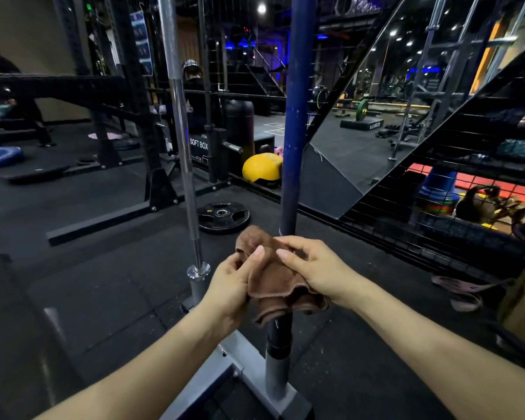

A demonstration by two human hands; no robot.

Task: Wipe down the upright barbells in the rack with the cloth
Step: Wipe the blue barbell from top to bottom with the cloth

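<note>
Brown cloth [273, 283]: pinched by left hand [231, 283] at 9 o'clock, right hand [315, 268] at 3; blue barbell [296, 116] upright behind; chrome barbell [181, 122] at 10 o'clock

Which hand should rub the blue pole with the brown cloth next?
Probably the right hand. It pinches the brown cloth directly in front of the blue barbell, so it would only need to wrap the cloth around it. The left hand also grips the cloth but sits further toward the silver barbell.
</note>
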